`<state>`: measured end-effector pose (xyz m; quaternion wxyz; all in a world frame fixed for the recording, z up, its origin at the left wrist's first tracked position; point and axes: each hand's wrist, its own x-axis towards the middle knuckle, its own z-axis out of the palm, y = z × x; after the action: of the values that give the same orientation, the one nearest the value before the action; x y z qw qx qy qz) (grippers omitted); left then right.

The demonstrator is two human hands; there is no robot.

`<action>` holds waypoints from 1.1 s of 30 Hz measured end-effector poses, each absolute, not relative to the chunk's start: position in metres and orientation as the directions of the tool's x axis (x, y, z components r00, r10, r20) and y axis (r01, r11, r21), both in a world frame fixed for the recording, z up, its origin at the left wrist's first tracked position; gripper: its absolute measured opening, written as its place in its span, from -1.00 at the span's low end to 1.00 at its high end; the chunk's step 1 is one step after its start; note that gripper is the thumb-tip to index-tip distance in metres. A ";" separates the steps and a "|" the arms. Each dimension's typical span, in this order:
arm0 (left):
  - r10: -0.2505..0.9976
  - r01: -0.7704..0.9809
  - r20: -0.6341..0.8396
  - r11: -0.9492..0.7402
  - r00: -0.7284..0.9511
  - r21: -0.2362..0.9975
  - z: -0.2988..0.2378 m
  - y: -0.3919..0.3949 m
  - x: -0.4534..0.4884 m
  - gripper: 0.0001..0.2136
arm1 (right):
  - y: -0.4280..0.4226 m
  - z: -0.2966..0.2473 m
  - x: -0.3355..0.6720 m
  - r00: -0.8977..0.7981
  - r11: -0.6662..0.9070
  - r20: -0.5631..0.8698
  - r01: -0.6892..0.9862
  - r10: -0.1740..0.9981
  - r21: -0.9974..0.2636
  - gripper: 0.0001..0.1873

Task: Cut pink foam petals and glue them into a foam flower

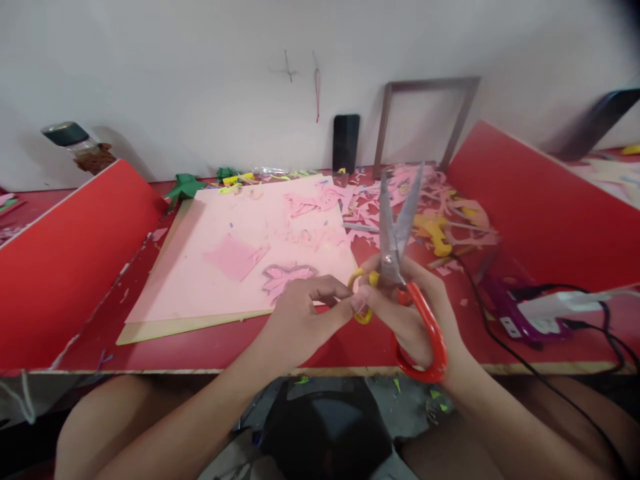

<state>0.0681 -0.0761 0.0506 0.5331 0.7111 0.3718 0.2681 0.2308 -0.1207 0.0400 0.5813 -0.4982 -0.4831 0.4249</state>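
Observation:
My right hand [410,313] grips a pair of scissors [400,240] with red and yellow handles; the blades point up and away and are spread apart. My left hand [300,313] is curled beside it, fingertips pinched at the yellow handle loop [361,313]. Both hands hover over the front edge of the red table [200,347]. Just beyond my left hand lies a pink flower-shaped cut-out [287,277] on a large pink sheet [240,253] that rests on a tan board.
Pink paper scraps [425,200] and a yellow glue gun [435,233] litter the back right. Red dividers [60,267] flank the table. A power strip with black cables [540,313] is at right. A phone [346,142] and a frame [425,120] lean on the wall.

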 end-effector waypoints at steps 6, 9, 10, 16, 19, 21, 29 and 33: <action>0.828 0.317 -0.033 -0.177 0.560 0.932 0.052 -0.077 0.068 -0.82 | -0.123 0.036 0.228 0.201 0.176 0.182 0.047 0.963 -0.983 -0.83; 0.841 0.334 -0.039 -0.172 0.540 0.927 0.051 -0.079 0.069 -0.81 | -0.125 0.035 0.227 0.209 0.192 0.197 0.043 0.958 -0.980 -0.85; 0.844 0.320 -0.036 -0.163 0.535 0.933 0.050 -0.079 0.068 -0.79 | -0.125 0.034 0.227 0.209 0.197 0.201 0.038 0.957 -0.980 -0.86; 0.906 0.144 0.035 -0.105 0.422 0.984 0.050 -0.076 0.066 -0.77 | -0.128 0.034 0.231 0.122 0.215 0.208 -0.043 0.970 -0.976 -0.83; 0.928 0.057 0.049 -0.076 0.370 0.996 0.053 -0.075 0.063 -0.77 | -0.131 0.032 0.231 0.037 0.199 0.200 0.029 0.979 -0.979 -0.78; 0.936 0.000 0.074 -0.079 0.344 0.997 0.055 -0.074 0.061 -0.75 | -0.133 0.032 0.228 -0.006 0.172 0.172 0.067 0.985 -0.983 -0.77; 0.967 0.011 0.095 -0.101 0.235 0.995 0.057 -0.069 0.052 -0.78 | -0.141 0.031 0.222 -0.095 0.090 0.066 0.269 0.993 -0.959 -0.71; 0.963 0.061 0.087 -0.106 0.254 0.993 0.059 -0.069 0.052 -0.76 | -0.144 0.029 0.220 -0.104 0.073 0.045 0.279 0.994 -0.957 -0.71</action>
<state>0.0515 -0.0688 0.0589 0.5156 0.6011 0.4258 0.4376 0.2198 -0.1436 0.0292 0.4134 -0.5265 -0.6045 0.4319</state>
